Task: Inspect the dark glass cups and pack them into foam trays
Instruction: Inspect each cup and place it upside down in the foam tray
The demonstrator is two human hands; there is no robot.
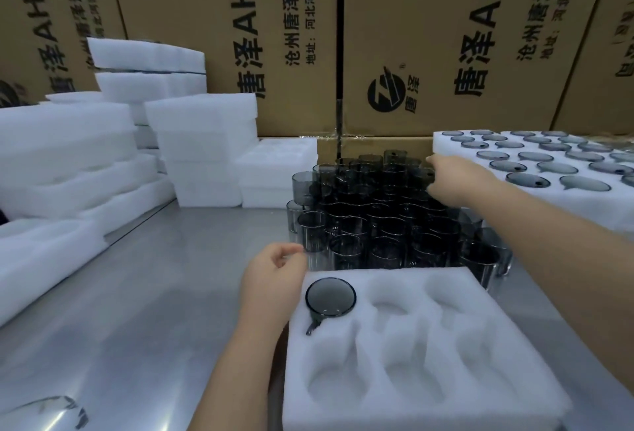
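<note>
dark cup seated in foam tray far-left pocket | cup cluster stacked behind tray

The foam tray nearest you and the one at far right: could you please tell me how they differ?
The near foam tray has six pockets; the far-right tray has many more. The near foam tray holds one dark cup, in its far left pocket, the rest bare; every visible pocket of the far-right tray is filled. Both are white foam.

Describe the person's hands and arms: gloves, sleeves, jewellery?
Both the left hand and right hand are bare, without gloves. The left forearm and right forearm are uncovered as far as the frame shows; no sleeve, watch, bracelet or ring is visible.
</note>
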